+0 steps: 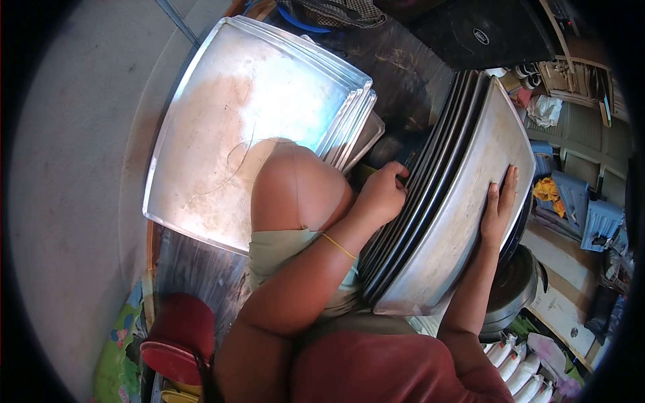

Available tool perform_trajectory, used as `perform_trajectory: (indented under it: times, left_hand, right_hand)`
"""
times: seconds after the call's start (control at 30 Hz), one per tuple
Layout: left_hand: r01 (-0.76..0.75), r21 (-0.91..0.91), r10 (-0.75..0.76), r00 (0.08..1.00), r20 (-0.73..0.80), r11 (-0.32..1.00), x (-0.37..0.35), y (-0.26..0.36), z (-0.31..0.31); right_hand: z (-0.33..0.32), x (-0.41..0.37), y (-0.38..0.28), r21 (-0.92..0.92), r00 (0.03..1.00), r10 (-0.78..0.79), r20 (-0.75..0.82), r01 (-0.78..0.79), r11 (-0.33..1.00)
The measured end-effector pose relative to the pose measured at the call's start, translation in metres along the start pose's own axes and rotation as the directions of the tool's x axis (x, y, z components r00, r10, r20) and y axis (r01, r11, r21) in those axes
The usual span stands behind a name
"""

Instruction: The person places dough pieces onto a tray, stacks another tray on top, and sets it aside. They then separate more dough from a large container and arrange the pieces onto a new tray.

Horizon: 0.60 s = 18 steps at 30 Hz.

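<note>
A stack of trays stands on edge against my body, with several dark trays [440,158] packed closely together and a large silver tray [463,201] on the right side. My left hand [383,195] has its fingers curled at the rim of the leftmost tray in that stack; the fingertips are partly hidden. Flat against the outer face of the silver tray lies my right hand [498,208], its fingers stretched out. To the left, beside my bare knee [299,181], a pile of shiny metal trays [208,127] lies flat, with a scuffed top surface.
A red bucket [178,336] stands at the lower left. Large metal pots [514,289] sit behind the upright stack at the right. A black speaker-like box [480,33] is at the top. White packets [524,373] lie at the lower right, and blue plastic items [574,201] farther right.
</note>
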<state>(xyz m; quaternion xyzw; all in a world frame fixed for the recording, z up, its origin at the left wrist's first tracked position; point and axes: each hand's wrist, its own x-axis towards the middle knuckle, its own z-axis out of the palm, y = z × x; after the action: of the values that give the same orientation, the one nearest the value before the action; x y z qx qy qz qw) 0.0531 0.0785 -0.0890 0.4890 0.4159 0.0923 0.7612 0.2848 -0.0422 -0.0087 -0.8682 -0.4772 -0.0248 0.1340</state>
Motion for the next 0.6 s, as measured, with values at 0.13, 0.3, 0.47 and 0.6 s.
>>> perform_trajectory:
  times: [0.13, 0.3, 0.47, 0.6]
  left_hand:
    - [-0.053, -0.014, 0.053, 0.999, -0.013, 0.999, 0.001, -0.005, 0.001]
    - [-0.089, -0.102, 0.075, 0.988, -0.135, 0.991, -0.007, -0.007, 0.009]
    - [-0.087, -0.167, 0.06, 0.984, -0.165, 0.982, -0.012, -0.007, 0.013]
    - [-0.147, -0.232, 0.101, 0.975, -0.198, 0.962, -0.013, -0.012, 0.017]
  right_hand:
    - [0.0, 0.0, -0.001, 0.052, 1.0, 0.001, -0.006, 0.0, 0.999]
    - [0.0, 0.0, -0.001, 0.067, 1.0, -0.003, -0.01, 0.003, 0.998]
    - [-0.002, 0.0, -0.004, 0.082, 1.0, 0.025, -0.015, -0.023, 0.996]
    - [-0.002, 0.0, -0.001, 0.097, 1.0, 0.02, -0.013, -0.019, 0.995]
